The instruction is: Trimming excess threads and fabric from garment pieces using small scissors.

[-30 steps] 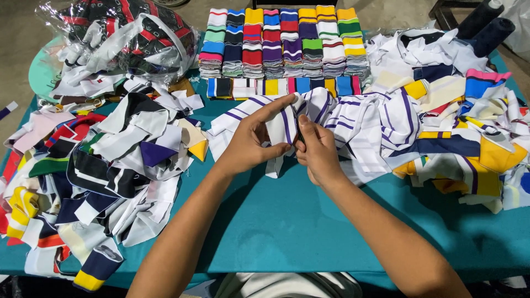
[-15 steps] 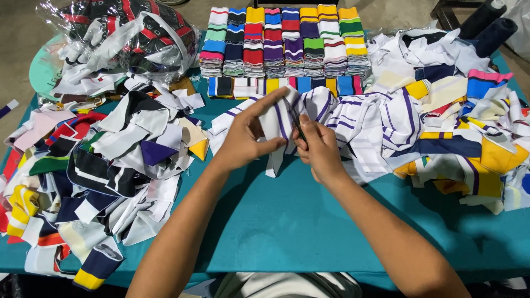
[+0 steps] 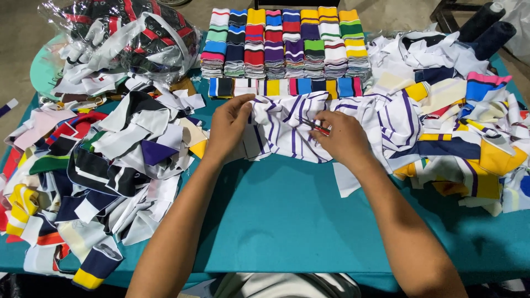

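Note:
A white knit piece with purple stripes [image 3: 284, 129] lies spread on the teal table [image 3: 287, 221]. My left hand [image 3: 227, 126] pinches its left edge with the fingers closed on the cloth. My right hand [image 3: 342, 137] rests on the piece's right part and holds a small red-handled snipper [image 3: 317, 127], its tip against the fabric. More white and purple striped pieces [image 3: 386, 118] lie bunched just right of my right hand.
Neat stacks of folded striped knit bands [image 3: 284, 41] stand at the back. A clear plastic bag of pieces [image 3: 127, 36] sits back left. Loose mixed scraps [image 3: 94, 165] cover the left, more pieces [image 3: 475, 127] the right. Two dark thread cones [image 3: 486, 25] stand far right.
The striped piece was held up folded between both hands; now it lies spread flat, my left hand has moved left along its edge and my right hand works on it with the snipper.

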